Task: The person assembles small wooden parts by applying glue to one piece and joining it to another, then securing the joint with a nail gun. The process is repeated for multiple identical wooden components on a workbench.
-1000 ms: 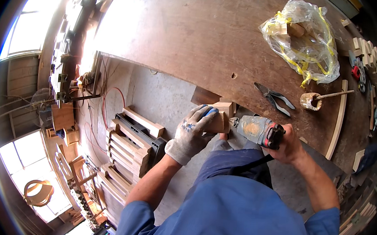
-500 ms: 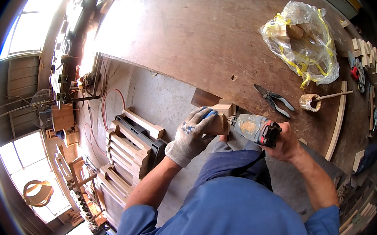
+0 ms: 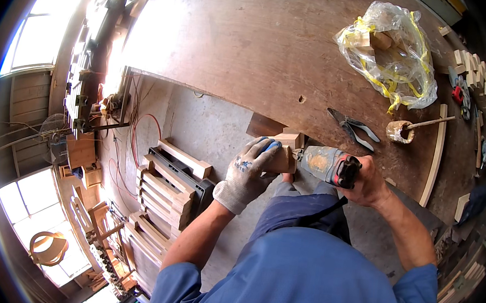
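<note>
My left hand (image 3: 246, 174), in a pale knitted glove, is closed around a short wooden block (image 3: 282, 161) at the bench's near edge. My bare right hand (image 3: 369, 185) grips a power drill (image 3: 322, 161) with a worn, stained grey body and a black and red rear end. The drill's nose points left and meets the right side of the block. Its bit is too small to make out. Just behind the held block, another pale wooden piece (image 3: 290, 138) shows at the edge.
Pliers (image 3: 347, 125) lie open on the brown workbench (image 3: 222, 43), beside a glue-crusted pot (image 3: 397, 132) with a stick in it. A curved wood strip (image 3: 435, 153) and a clear plastic bag (image 3: 390, 94) holding wood pieces lie rightward. Stacked wooden frames (image 3: 164, 188) stand on the floor, left.
The drill and my right hand have shifted very slightly, with the drill's rear end a little farther left and away from me. My left hand stays on the block.
</note>
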Motion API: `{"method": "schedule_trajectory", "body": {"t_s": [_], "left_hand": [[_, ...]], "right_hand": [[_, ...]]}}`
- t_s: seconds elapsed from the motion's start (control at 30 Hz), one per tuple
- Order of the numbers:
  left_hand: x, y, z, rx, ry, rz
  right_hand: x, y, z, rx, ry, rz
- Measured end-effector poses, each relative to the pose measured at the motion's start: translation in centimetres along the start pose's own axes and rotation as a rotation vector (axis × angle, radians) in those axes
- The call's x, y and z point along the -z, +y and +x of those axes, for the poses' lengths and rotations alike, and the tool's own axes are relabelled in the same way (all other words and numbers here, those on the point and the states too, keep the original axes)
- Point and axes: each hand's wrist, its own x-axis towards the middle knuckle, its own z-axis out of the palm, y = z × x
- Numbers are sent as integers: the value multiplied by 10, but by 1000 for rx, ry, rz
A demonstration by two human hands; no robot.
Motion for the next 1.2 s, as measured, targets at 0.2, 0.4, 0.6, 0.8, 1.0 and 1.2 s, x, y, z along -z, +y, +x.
{"method": "schedule_trajectory", "body": {"t_s": [0.2,0.4,0.6,0.8,1.0,1.2], "left_hand": [[1,1,1,-5,5,-3],[0,1,0,4,11,-5],[1,1,1,6,2,-1],[1,1,1,8,5,-3],[-1,-1,1,4,11,-1],[1,2,2,19,6,-5]], "right_hand": [[-2,2,0,18,11,-12],[-1,2,0,28,12,-18],[-1,2,1,24,24,-18],[-1,2,-2,34,46,-25],[-1,8,-24,-1,66,-66],[1,-5,-42,-92,60,-111]]}}
